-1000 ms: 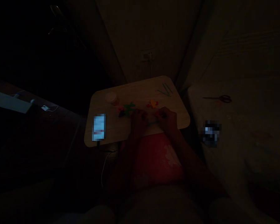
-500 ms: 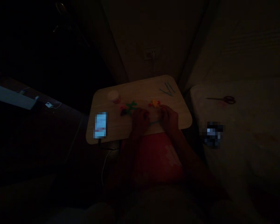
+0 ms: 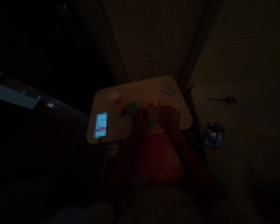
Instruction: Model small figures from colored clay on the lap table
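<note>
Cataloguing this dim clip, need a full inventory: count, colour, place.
Table: 1, wood-toned, centre
Tub: 1, pale lid, table's far left
Lit screen: 1, bluish-white, table's near left
Green pieces: count unclear, green, beside left hand
Pink-and-dark cluster: count unclear, left of green pieces
Yellow-and-red cluster: 1, beyond right hand
Sticks: 3, blue-green, table's far right
Strip: 1, blue-green, between hands
Scissors: 1, dark, right of table
Pixelated item: 1, dark, below scissors
Socket: 1, pale, wall
Left hand, right hand: 1 each, over table
</note>
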Action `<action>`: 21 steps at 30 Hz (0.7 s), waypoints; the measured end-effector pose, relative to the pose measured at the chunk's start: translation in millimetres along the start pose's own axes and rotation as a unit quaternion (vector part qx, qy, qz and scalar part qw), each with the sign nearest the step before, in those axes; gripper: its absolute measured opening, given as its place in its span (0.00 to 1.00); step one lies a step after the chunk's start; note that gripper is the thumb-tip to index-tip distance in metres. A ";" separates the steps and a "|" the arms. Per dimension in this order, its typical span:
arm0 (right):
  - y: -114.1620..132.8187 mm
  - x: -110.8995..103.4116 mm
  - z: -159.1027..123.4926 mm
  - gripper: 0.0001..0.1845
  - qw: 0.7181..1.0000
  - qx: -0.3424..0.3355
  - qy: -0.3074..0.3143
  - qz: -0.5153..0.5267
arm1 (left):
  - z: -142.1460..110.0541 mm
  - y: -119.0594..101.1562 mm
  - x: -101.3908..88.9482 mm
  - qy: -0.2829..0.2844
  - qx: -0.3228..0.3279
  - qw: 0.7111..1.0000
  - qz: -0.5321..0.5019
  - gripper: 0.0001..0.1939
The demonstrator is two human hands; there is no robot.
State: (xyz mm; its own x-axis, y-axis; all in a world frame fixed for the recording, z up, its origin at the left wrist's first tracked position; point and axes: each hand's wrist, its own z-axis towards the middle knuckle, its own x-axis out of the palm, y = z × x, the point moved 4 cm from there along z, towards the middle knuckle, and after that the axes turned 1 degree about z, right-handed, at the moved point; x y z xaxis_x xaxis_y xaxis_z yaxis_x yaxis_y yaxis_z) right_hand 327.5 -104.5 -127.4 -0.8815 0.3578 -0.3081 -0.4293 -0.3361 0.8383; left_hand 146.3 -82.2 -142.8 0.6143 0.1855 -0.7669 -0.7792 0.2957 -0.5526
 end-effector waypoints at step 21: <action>43.4 -26.8 3.6 0.11 0.988 -0.037 0.090 0.118 | -6.7 -12.7 -4.5 0.029 0.082 0.995 0.043 0.07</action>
State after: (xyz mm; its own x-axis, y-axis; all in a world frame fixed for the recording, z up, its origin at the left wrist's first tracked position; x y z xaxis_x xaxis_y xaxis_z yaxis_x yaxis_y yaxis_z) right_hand 333.2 -125.4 -81.1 -0.9766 0.1041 -0.1883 -0.2152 -0.4567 0.8632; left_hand 152.5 -93.0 -134.6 0.5341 0.1637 -0.8294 -0.7948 0.4317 -0.4266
